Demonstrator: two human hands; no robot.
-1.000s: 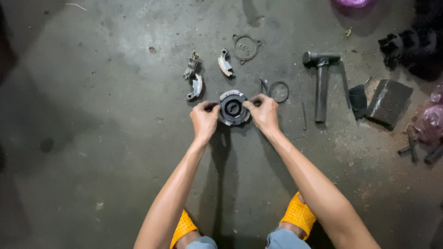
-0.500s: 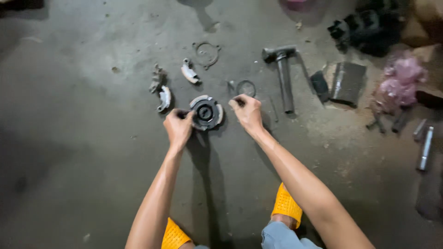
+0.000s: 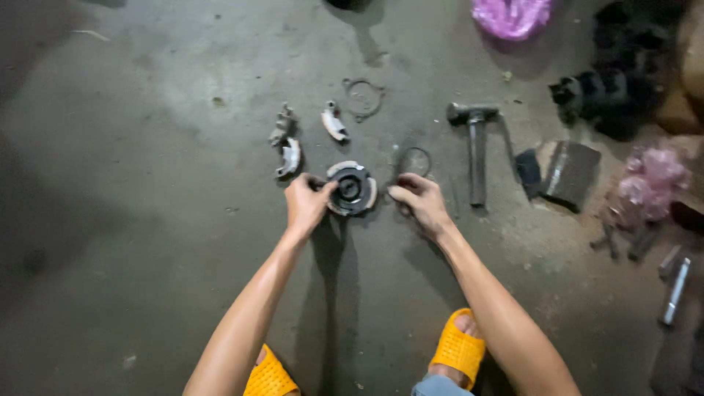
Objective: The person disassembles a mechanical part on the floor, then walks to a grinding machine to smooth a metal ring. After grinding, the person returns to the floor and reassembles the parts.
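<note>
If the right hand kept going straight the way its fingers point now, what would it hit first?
Probably the round metal hub: the right hand points left toward it across a small gap of floor. The left hand already touches its far side.

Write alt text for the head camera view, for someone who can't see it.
A person crouches over a grey concrete floor, left hand gripping a round metal hub, right hand beside it near a thin ring. Curved metal shoes, a hammer and orange sandals are also visible.
</note>
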